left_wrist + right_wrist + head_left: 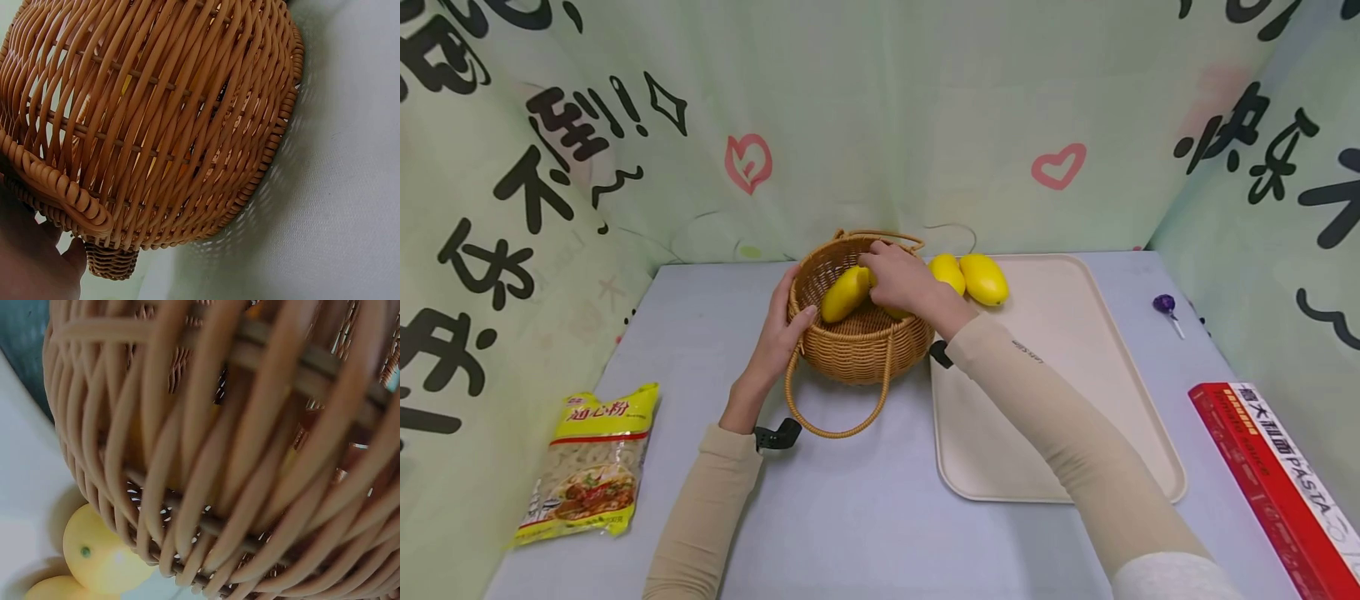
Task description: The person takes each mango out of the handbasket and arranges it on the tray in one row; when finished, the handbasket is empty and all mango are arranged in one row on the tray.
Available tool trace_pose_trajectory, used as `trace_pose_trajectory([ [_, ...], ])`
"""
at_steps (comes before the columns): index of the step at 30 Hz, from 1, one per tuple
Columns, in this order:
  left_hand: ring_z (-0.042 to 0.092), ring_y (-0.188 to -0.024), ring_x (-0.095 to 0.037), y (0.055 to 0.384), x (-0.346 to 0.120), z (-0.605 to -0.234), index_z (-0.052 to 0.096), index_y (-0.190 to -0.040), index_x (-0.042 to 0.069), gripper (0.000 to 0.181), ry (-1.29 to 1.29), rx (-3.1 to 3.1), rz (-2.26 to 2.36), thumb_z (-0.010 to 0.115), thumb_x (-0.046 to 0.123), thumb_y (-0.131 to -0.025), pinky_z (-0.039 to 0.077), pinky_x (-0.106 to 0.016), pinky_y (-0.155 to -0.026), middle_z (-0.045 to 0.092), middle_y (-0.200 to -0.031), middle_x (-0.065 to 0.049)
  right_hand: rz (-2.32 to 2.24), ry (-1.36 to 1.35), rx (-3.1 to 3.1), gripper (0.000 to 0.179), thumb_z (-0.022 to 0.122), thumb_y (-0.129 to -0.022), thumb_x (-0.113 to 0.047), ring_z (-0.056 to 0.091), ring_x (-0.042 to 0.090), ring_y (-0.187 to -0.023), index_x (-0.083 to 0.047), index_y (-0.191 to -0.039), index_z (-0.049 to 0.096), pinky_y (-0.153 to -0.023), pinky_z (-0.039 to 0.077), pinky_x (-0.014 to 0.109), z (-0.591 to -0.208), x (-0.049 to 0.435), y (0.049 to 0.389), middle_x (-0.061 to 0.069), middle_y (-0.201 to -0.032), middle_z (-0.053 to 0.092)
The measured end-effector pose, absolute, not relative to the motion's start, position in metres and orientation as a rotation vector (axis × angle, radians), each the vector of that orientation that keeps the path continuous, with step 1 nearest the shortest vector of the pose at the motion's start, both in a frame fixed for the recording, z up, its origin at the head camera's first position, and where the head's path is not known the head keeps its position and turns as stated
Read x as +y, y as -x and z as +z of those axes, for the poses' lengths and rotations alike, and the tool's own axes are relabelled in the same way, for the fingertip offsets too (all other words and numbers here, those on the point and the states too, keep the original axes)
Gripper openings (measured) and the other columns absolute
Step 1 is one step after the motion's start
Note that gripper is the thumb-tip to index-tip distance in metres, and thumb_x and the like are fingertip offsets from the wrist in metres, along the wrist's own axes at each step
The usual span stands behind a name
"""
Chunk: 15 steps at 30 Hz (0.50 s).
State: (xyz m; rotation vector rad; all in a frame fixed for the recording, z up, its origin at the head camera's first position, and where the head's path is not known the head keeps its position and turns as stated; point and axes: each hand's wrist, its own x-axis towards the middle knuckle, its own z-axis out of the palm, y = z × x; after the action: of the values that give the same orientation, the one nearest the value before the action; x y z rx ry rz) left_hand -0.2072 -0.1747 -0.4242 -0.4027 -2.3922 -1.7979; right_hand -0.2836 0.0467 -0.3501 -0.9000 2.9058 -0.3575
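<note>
A round wicker basket (857, 354) stands on the table, tilted so that its mouth faces me. My left hand (778, 333) grips its left rim, the thumb over the edge; the left wrist view shows the woven side (162, 125) close up. Inside lies a long yellow fruit, mango-like (844, 295). Reaching in over the right side, my right hand (906, 283) has curled fingers at a yellow fruit beside the mango-like one; its fingertips are partly hidden. Two lemons (985, 279) lie at the tray's back left corner, just right of the basket.
A beige tray (1037, 450) lies under my right forearm. A yellow bag of pasta (591, 467) is at the left, a red pasta box (1270, 483) at the right. Near the right edge lies a purple lollipop (1165, 305). Printed curtains (895, 125) hang behind.
</note>
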Motion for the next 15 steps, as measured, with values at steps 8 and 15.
trace_pose_trajectory([
  [8,0.019,-0.153,-0.031,0.190,-0.170,-0.397,0.015,-0.160,0.013,0.072,0.396,-2.417,-1.812,0.050,0.021,-0.098,0.019,-0.054,-0.123,0.014,-0.166,-0.010,-0.223,0.895,2.862,0.043,0.059,-0.090,-0.014,0.057,0.024,-0.099,-0.009,-0.132,0.062,-0.082,0.050,0.040,-0.349,0.045,0.281,0.011,-0.123,0.060],
  [15,0.019,-0.153,-0.028,0.188,-0.167,-0.393,0.015,-0.160,0.013,0.072,0.383,-2.430,-1.800,0.049,0.022,-0.098,0.020,-0.051,-0.124,0.015,-0.166,-0.009,-0.033,0.863,2.799,0.022,0.058,-0.091,-0.016,0.055,0.024,-0.089,-0.011,-0.110,0.068,-0.074,0.047,0.039,-0.349,0.044,0.277,0.008,-0.110,0.065],
])
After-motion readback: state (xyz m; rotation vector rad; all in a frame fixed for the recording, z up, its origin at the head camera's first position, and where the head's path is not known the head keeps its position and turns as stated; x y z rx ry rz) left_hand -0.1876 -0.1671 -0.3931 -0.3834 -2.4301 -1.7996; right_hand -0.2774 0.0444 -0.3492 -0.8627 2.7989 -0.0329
